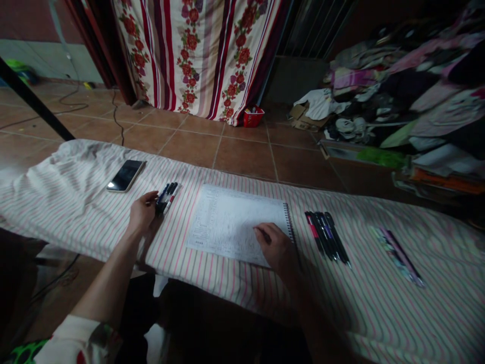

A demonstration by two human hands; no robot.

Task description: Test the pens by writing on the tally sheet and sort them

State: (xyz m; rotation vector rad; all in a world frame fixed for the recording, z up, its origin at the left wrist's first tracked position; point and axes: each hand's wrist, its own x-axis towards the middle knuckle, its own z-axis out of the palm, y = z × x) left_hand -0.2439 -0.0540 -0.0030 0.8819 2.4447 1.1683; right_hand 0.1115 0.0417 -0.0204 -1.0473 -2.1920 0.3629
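Observation:
My left hand (142,214) is beside a small row of pens (168,197) on the striped cloth, its fingertips at the row's left edge. Its fingers are curled together; whether a pen is between them is too dark to make out. My right hand (276,246) rests over the lower right part of an open spiral notebook (231,217), fingers curled in with no object visible in them. Faint writing or print covers the notebook page. Right of its spiral binding lies a group of dark pens (326,236), one with a red grip and one with a purple part.
Farther right on the striped cloth (235,298) lie a few light and purple pens (399,257). A phone (126,176) lies at the left. Beyond the table are a floral curtain (204,60), a red container (253,117) and piled clothes (379,96).

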